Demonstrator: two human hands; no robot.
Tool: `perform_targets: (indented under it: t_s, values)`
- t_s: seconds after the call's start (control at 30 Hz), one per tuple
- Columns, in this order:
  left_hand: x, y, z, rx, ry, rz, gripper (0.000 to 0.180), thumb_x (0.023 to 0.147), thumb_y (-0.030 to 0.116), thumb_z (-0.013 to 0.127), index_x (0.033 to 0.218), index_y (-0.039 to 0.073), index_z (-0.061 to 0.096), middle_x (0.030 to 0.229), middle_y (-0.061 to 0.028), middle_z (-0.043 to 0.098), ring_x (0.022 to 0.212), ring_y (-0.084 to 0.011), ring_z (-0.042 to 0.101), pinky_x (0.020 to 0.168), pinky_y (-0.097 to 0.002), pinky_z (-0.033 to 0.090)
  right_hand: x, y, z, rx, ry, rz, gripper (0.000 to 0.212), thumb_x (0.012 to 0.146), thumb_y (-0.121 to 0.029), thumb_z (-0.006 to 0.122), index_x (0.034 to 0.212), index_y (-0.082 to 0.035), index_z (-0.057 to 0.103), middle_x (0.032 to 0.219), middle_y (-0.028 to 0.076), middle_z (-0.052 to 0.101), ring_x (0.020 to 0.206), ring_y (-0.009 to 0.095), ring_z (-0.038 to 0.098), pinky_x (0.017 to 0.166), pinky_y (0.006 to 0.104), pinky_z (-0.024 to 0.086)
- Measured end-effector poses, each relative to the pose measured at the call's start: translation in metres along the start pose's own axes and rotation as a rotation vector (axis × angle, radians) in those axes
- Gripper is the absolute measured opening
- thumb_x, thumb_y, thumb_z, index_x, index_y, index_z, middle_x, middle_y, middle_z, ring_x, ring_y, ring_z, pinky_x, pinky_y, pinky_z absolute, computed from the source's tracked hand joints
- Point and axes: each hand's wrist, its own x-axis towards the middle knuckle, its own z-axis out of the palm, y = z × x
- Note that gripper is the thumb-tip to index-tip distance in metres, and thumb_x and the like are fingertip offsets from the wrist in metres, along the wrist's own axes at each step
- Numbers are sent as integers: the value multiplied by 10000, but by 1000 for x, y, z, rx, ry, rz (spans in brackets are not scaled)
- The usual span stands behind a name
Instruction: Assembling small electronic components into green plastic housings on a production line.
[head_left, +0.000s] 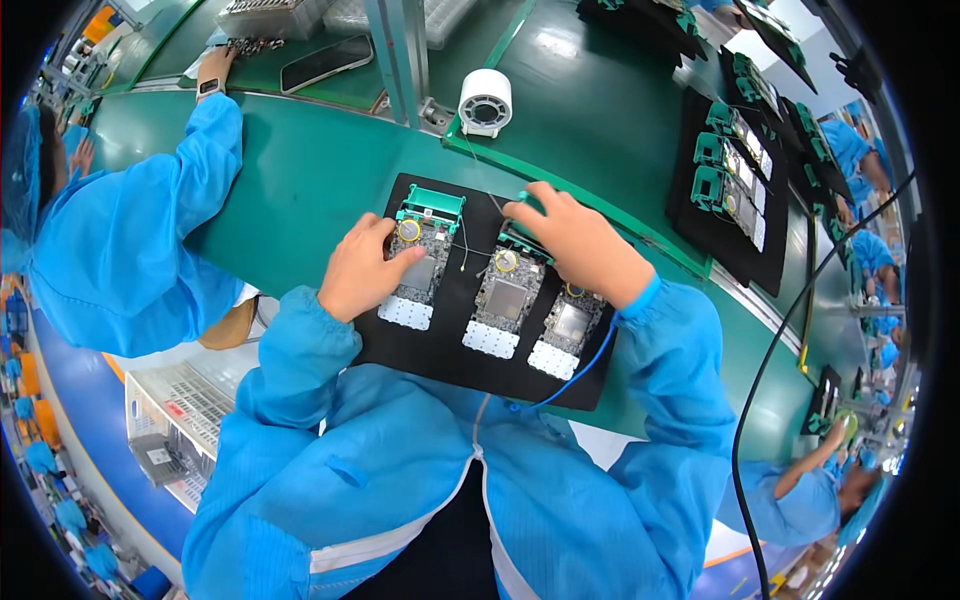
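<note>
A black mat (450, 362) lies before me with three circuit boards on it. My left hand (362, 268) is curled over the left circuit board (416, 278), its thumb on the face and its fingers at the left edge. A green plastic frame (437, 203) stands at that board's far end. Above the far end of the middle circuit board (505, 300), my right hand (585, 240) pinches a green plastic piece (524, 198), mostly covered by the fingers. The right circuit board (568, 328) lies partly under my right wrist. Thin cables run between the left and middle boards.
A small white fan (485, 103) stands beyond the mat near a metal post (398, 60). Another black mat (735, 190) with boards lies at the right. A phone (327, 64) and a co-worker's arm (210, 140) are at the left. A blue cord (590, 362) trails from my right wrist.
</note>
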Motion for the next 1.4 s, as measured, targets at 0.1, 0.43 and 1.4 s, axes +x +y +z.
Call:
perform_targets:
  t_s: [0.1, 0.43, 1.4]
  values:
    - [-10, 24, -7, 240, 503, 147, 334, 802, 226, 772, 1025, 21, 630, 989, -150, 570, 893, -352, 569, 749, -442, 455, -21, -17, -38, 217, 5, 85, 758, 604, 106, 725, 1278, -143, 485, 1345, 170, 442, 1016, 396, 607, 816, 462, 542]
    - [-15, 98, -3, -129, 69, 865, 145, 759, 104, 771, 851, 44, 676, 832, -73, 603, 769, -263, 582, 671, -384, 461, -57, -42, -38, 500, 92, 123, 774, 575, 130, 758, 1257, -90, 466, 1406, 178, 378, 963, 410, 629, 779, 456, 549]
    - [-43, 107, 107, -380, 2, 514, 500, 728, 334, 831, 936, 19, 504, 830, -137, 515, 784, -335, 511, 709, -419, 379, -103, -37, 13, 540, 98, 230, 735, 602, 80, 742, 1263, -48, 447, 1326, 203, 383, 932, 469, 611, 760, 477, 547]
